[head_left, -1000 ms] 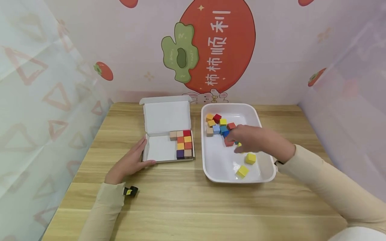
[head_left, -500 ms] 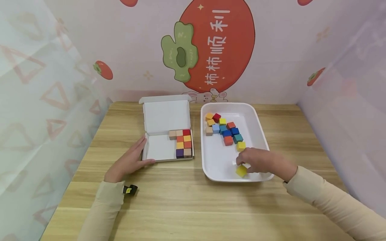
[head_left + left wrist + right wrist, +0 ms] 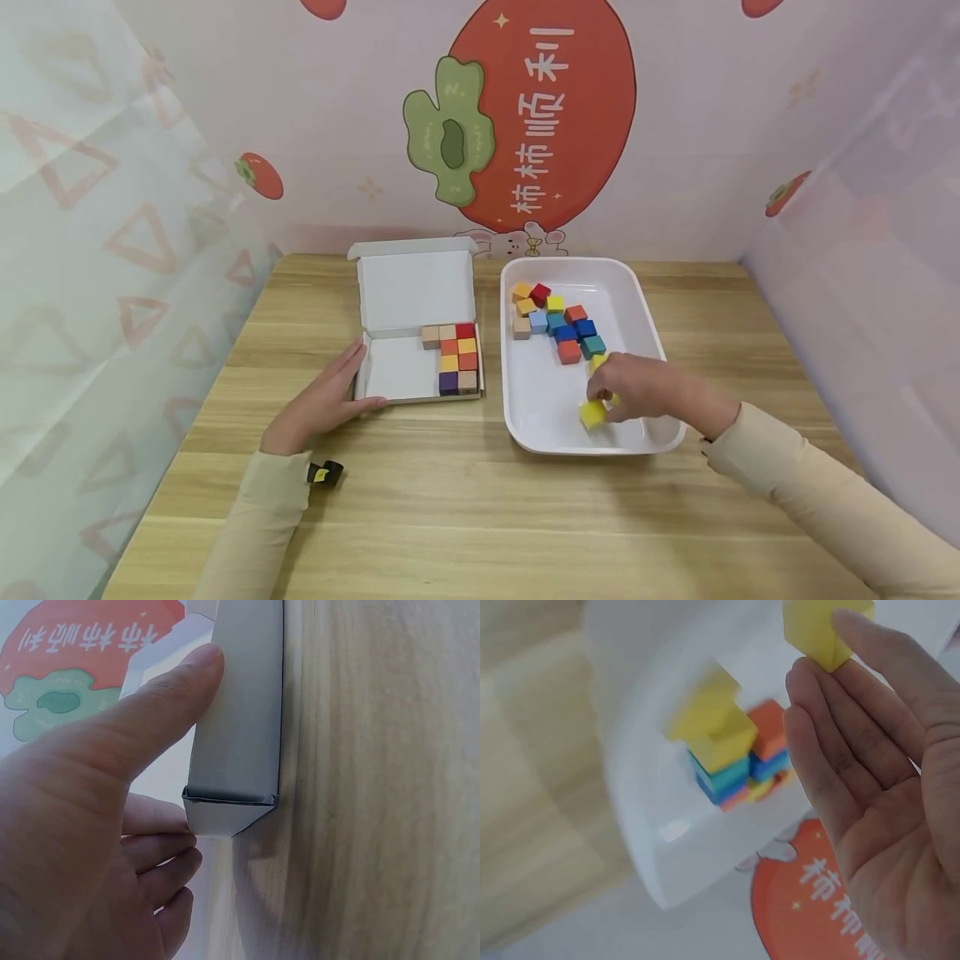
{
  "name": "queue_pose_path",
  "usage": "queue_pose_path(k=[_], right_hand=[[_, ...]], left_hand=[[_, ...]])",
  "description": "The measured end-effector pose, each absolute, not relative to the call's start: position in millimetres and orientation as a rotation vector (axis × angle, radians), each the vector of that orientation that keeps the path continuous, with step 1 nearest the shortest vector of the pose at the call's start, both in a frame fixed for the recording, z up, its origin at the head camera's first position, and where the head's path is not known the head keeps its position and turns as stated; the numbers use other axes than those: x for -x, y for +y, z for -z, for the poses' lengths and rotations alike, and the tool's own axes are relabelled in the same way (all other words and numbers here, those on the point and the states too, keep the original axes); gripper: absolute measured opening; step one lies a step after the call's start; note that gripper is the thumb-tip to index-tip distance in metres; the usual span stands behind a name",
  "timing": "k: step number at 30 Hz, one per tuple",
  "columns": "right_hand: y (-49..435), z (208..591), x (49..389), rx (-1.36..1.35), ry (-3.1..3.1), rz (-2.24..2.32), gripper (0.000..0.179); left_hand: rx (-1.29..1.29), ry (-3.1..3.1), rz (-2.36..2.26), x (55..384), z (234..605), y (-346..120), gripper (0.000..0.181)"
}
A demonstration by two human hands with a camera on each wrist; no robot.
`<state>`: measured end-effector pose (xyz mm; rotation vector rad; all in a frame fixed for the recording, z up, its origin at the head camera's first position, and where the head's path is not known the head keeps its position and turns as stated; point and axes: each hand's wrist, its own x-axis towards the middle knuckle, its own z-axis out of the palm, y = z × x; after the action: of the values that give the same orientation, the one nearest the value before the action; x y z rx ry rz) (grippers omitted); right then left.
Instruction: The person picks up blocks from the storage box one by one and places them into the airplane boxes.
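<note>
From where I stand, the person's right hand (image 3: 635,387) pinches a small bright-yellow, painted-looking cube (image 3: 592,415) between thumb and fingertips, in the near part of a white, glossy, rounded rectangular tray (image 3: 543,404); I can't tell whether the cube touches the tray floor. It looks light, hard and unlikely to break, like solid wood. Its smooth faces might slip a little, so two opposite flat sides seem the best hold, rather than corners. Another yellow cube (image 3: 597,362) sits just beyond the fingers.

The left hand (image 3: 322,408) rests, fingers relaxed, against the near-left corner of an open white cardboard box (image 3: 397,367) on the wood-grain counter (image 3: 420,500). That thin card is probably light and easily bent or nudged; the corner, where walls meet, looks the stiffest place to steady it.
</note>
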<state>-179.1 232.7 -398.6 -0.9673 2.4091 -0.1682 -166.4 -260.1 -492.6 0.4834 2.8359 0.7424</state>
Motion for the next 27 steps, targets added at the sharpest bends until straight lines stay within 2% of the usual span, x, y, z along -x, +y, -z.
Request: queue_pose_path(k=[13,21,27], right_hand=[[179,345,229,1.027,2.558,0.337,0.037],[128,344,258,1.190,2.556,0.379,0.033],[90,353,271,1.248,2.514,0.472,0.024]], left_hand=[[-0.473,2.826,-0.720,169,492,-262,0.116],[-0.479,2.829,-0.727,166,493,-260,0.114],[-0.483,2.834,-0.731,166,492,-260,0.113]])
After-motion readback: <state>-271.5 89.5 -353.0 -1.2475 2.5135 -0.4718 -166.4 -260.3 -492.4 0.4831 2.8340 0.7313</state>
